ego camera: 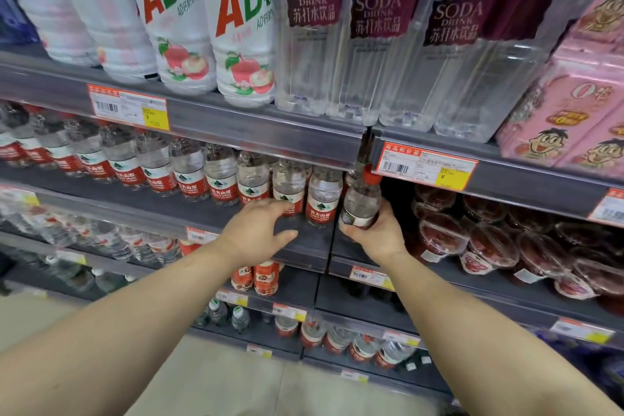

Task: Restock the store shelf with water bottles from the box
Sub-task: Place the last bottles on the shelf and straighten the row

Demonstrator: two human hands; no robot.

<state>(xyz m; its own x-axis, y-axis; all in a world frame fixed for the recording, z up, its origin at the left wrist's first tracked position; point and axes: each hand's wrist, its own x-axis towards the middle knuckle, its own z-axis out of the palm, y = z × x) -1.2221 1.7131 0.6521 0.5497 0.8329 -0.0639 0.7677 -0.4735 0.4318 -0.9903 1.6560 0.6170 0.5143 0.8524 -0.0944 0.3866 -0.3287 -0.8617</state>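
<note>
One water bottle with a red cap was gripped at its lower half by the right hand, fingers curled round the label, and was held tilted slightly at the right end of the row of water bottles, just beside the last standing bottle. The left hand was spread above the dark shelf, fingers extended and relaxed, its fingertips touching the base of a bottle in the row; nothing was gripped by it. About ten red-labelled bottles could be counted in the front of that row, though those at the far left were blurred and their caps were hidden behind the shelf edge above. On the upper shelf, four white AD bottles and four clear soda drink bottles were seen, all cut off at the top of the view. Pink cartons were cut off at the right edge. Clear cups with red contents were stacked to the right of the held bottle, their number hard to make out. Two orange price tags were seen on the upper rail, their print unreadable. Further bottles on the lower shelves were partly hidden by both forearms. No box was in view.
</note>
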